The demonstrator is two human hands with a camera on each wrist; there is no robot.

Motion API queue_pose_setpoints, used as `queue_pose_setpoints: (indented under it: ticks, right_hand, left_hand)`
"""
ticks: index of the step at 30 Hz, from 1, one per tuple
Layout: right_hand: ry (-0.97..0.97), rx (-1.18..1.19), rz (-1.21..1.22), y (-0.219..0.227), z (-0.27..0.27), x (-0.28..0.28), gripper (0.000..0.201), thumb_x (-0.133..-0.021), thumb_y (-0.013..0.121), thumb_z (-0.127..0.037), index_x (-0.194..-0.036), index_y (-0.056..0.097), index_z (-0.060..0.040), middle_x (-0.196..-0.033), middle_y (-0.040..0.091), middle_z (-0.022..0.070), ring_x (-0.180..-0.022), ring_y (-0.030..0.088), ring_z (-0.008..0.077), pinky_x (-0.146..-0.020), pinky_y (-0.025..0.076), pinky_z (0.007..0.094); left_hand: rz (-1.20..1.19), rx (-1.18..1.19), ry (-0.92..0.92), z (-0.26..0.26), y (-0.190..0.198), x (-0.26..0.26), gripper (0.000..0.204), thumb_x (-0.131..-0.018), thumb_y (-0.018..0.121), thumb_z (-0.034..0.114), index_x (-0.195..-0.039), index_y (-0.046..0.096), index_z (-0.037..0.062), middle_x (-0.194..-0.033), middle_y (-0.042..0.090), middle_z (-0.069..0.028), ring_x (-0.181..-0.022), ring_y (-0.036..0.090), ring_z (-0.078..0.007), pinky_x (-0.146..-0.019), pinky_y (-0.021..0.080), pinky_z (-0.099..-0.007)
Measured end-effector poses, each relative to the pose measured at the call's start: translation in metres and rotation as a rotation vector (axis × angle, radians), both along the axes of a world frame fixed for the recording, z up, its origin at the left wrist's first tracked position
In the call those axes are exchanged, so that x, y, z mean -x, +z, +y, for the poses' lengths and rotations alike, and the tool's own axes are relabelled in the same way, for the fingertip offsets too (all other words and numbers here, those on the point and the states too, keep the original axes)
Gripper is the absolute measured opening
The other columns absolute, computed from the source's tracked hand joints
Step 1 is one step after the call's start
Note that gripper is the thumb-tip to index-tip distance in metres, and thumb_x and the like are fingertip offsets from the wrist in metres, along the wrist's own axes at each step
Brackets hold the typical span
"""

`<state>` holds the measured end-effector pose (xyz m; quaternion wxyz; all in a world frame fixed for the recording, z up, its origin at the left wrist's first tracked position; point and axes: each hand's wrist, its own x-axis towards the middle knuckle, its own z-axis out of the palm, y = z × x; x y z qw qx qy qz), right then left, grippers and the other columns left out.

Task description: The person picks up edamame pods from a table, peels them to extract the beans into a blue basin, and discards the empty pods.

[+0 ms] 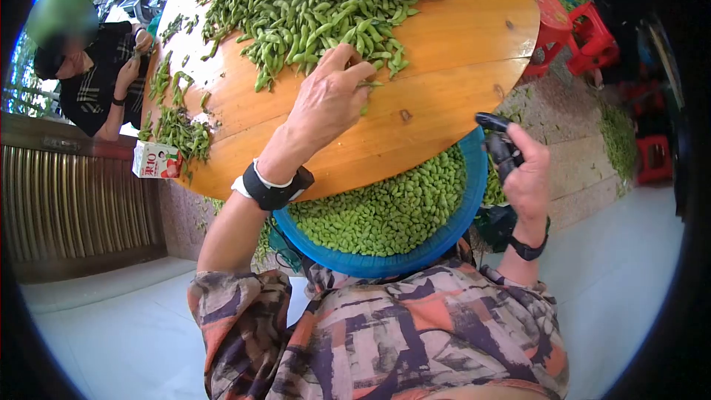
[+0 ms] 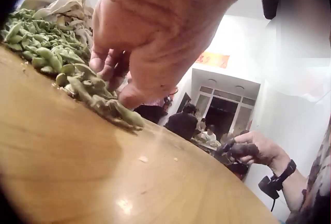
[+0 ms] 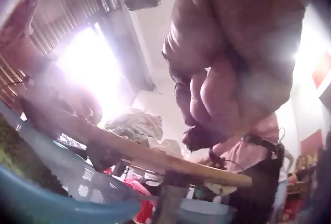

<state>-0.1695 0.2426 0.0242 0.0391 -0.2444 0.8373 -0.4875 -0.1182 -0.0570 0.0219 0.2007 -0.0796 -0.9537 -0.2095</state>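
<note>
My left hand [image 1: 326,100] is at the near edge of a heap of green edamame pods [image 1: 311,11] on the round wooden table. Its fingertips and thumb pinch pods [image 2: 101,97] close over the tabletop, with green ends showing past the fingers. To the right, my right hand [image 1: 527,170] hangs just beyond the table edge, holding nothing, its fingers loosely bent. Black finger covers [image 1: 492,121] sit on its fingertips. Below the table edge stands a blue basin [image 1: 480,178], filled with shelled green beans [image 1: 378,215].
The wooden table [image 1: 437,96] curves around in front. A small red and white carton [image 1: 157,161] stands at its left edge, near loose stems and pods [image 1: 178,130]. Another person [image 1: 92,81] sits at the left. Red stools [image 1: 592,37] stand at the right, beside scattered green debris.
</note>
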Motion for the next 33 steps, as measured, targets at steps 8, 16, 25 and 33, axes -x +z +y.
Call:
queue_pose_setpoints:
  ticks: [8, 16, 25, 33]
  right_hand:
    - [0.232, 0.264, -0.435, -0.012, -0.077, -0.021, 0.032, -0.088, 0.054, -0.003, -0.118, 0.065, -0.0027, -0.069, 0.046, -0.0049, -0.061, 0.043, 0.004, -0.054, 0.036, 0.0214]
    - [0.339, 0.341, -0.331, -0.015, -0.086, -0.03, 0.028, -0.086, 0.054, -0.002, -0.112, 0.063, 0.0034, -0.076, 0.052, 0.0049, -0.067, 0.05, 0.0111, -0.06, 0.042, 0.0265]
    - [0.381, 0.339, -0.498, -0.007, -0.076, -0.028, 0.021, -0.09, 0.056, -0.005, -0.107, 0.063, 0.0044, -0.076, 0.053, 0.0012, -0.058, 0.047, 0.0081, -0.052, 0.037, 0.0226]
    - [0.545, 0.639, -0.997, -0.002, -0.067, -0.025, 0.021, -0.093, 0.053, -0.007, -0.107, 0.063, 0.0048, -0.064, 0.048, -0.005, -0.049, 0.04, 0.0005, -0.044, 0.031, 0.0182]
  left_hand:
    - [-0.271, -0.617, 0.241, 0.025, 0.004, -0.035, 0.014, -0.089, 0.068, 0.011, -0.097, 0.066, 0.0003, -0.078, 0.065, -0.0024, -0.06, 0.053, -0.0072, -0.052, 0.041, -0.0237]
    - [-0.489, -1.283, 0.113, 0.045, -0.005, -0.059, 0.008, -0.094, 0.062, 0.008, -0.095, 0.06, -0.0002, -0.077, 0.063, -0.0027, -0.052, 0.056, -0.0063, -0.044, 0.036, -0.019]
    - [-0.481, -1.308, 0.174, 0.057, -0.007, -0.073, 0.012, -0.095, 0.062, 0.01, -0.092, 0.061, -0.0015, -0.069, 0.059, -0.0022, -0.052, 0.051, -0.0066, -0.045, 0.036, -0.0204]
    - [-0.483, -1.933, -0.135, 0.065, -0.028, -0.083, 0.013, -0.095, 0.062, 0.011, -0.1, 0.064, -0.0002, -0.069, 0.061, -0.0046, -0.051, 0.051, -0.0092, -0.045, 0.037, -0.0207]
